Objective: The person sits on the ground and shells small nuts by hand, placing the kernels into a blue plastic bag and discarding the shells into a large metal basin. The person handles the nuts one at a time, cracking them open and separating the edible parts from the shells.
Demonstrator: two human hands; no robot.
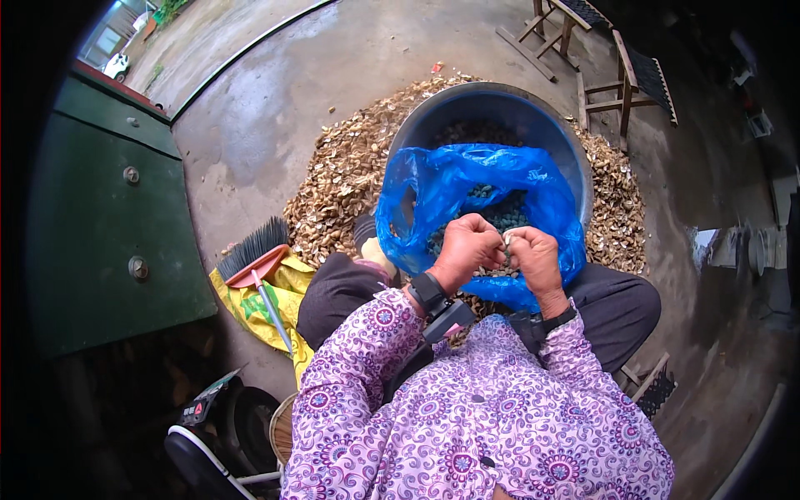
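Note:
My left hand (467, 250) and my right hand (535, 260) meet over the near side of a blue plastic bag (467, 158). Fingertips of both are pinched together around a small pale nut (507, 240), mostly covered by the fingers; its exact kind is hard to see. The bag's mouth gapes, and many small nut-like pieces (508, 215), tinted blue by the plastic, lie inside it. A wide metal basin (581, 158) holds the bag, with darker loose pieces visible beyond it.
Broken tan shells (350, 158) are heaped around the basin. To the left, a broom (254, 254) lies on a yellow sack (287, 283), near a green metal panel (125, 208). Folding stools (637, 79) stand at the far right. A round wooden-rimmed thing (283, 429) sits at lower left.

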